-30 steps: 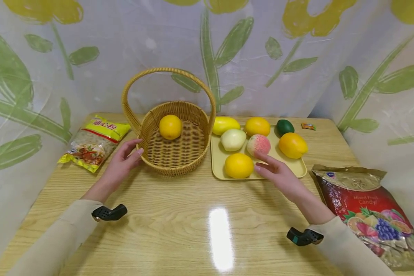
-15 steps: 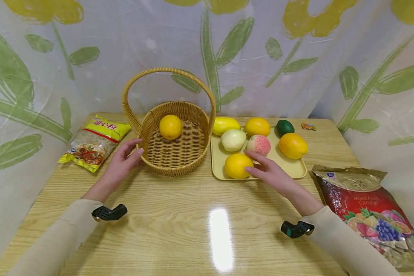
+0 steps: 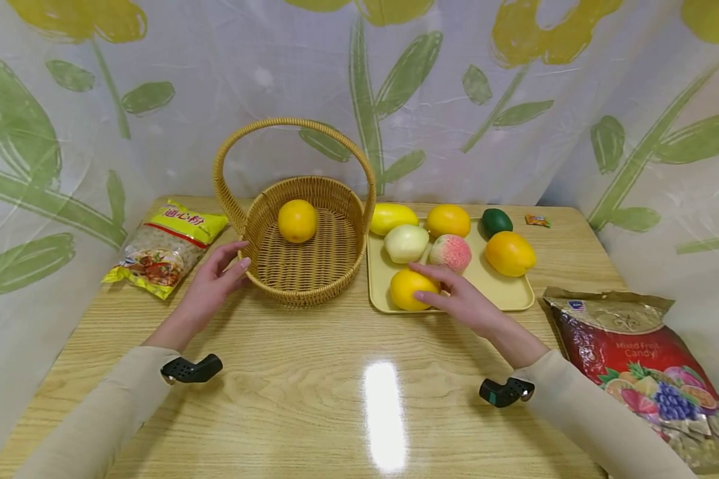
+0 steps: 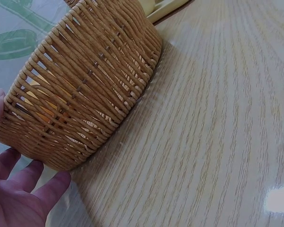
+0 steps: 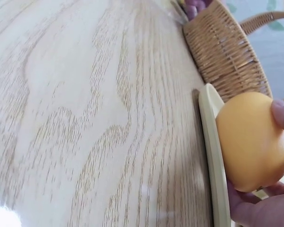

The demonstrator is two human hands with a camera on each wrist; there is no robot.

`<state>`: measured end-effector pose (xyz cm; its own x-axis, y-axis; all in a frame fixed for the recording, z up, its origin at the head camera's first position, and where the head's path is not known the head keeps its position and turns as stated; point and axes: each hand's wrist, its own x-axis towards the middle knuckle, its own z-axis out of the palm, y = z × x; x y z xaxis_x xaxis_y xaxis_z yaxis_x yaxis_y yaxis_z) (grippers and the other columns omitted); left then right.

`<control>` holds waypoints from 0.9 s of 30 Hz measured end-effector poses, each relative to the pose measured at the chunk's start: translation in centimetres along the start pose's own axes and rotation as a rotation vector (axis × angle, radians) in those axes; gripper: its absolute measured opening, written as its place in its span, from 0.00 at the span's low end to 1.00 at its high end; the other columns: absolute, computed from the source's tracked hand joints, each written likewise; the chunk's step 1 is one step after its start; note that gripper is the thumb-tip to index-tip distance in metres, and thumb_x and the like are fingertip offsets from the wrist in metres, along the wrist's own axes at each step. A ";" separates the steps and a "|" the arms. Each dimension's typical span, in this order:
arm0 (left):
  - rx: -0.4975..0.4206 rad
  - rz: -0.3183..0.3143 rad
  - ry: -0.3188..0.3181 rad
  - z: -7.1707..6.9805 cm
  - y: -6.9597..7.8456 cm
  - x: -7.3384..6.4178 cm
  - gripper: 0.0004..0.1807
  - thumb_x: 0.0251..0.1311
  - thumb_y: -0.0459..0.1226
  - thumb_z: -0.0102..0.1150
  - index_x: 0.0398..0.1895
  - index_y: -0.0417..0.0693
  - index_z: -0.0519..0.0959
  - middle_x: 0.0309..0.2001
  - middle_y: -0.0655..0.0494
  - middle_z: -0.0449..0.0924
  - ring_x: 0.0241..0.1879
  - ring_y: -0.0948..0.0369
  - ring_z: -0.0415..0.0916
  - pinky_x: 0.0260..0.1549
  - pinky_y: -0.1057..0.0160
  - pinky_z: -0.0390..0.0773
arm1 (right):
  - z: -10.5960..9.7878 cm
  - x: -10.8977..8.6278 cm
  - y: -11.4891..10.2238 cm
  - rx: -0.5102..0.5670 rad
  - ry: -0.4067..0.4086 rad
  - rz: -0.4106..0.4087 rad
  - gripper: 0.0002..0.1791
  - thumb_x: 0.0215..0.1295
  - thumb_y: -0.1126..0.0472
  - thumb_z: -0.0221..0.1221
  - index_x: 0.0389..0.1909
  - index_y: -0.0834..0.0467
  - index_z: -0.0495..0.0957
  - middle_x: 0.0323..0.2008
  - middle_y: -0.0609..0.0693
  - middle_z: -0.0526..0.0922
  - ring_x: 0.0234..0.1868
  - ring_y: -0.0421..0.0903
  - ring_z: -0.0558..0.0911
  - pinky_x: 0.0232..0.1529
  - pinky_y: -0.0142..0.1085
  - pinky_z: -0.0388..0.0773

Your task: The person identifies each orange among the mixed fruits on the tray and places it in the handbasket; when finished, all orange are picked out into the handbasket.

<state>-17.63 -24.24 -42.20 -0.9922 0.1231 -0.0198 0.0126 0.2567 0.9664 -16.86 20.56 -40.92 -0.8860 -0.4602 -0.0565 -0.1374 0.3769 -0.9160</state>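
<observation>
One smooth orange fruit (image 3: 405,291), slightly oblong, sits at the near-left corner of the tray (image 3: 515,293), long axis roughly side to side, its dark-marked end toward the right hand (image 3: 458,297) gripping it; the left hand (image 3: 216,272), fingers loosely spread, touches the wicker basket (image 3: 305,295).

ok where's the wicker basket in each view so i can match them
Head: the wicker basket stands upright, left of centre.
Left wrist: the basket fills the upper left.
Right wrist: the basket is upper right, above the orange fruit.
Shared landmark: the left hand, at its side.
</observation>
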 end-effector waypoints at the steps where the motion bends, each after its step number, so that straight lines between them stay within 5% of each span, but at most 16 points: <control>1: -0.001 -0.001 -0.001 0.0 0.0 0.0 0.34 0.72 0.51 0.49 0.74 0.45 0.56 0.75 0.47 0.51 0.69 0.50 0.58 0.58 0.57 0.74 | 0.0 0.0 0.0 -0.008 0.002 -0.003 0.30 0.68 0.55 0.61 0.70 0.53 0.68 0.67 0.49 0.66 0.68 0.51 0.61 0.71 0.52 0.53; 27: -0.035 0.019 -0.006 0.1 -0.3 0.0 0.33 0.73 0.50 0.48 0.74 0.43 0.56 0.74 0.43 0.52 0.68 0.47 0.58 0.56 0.63 0.76 | -0.5 -0.5 0.1 0.023 -0.012 0.065 0.28 0.69 0.51 0.60 0.68 0.46 0.66 0.68 0.49 0.62 0.65 0.53 0.61 0.68 0.50 0.56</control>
<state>-17.68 -24.24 -42.52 -0.9911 0.1334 -0.0022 0.0275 0.2210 0.9749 -16.65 21.18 -40.76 -0.8872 -0.4454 -0.1205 -0.0699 0.3878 -0.9191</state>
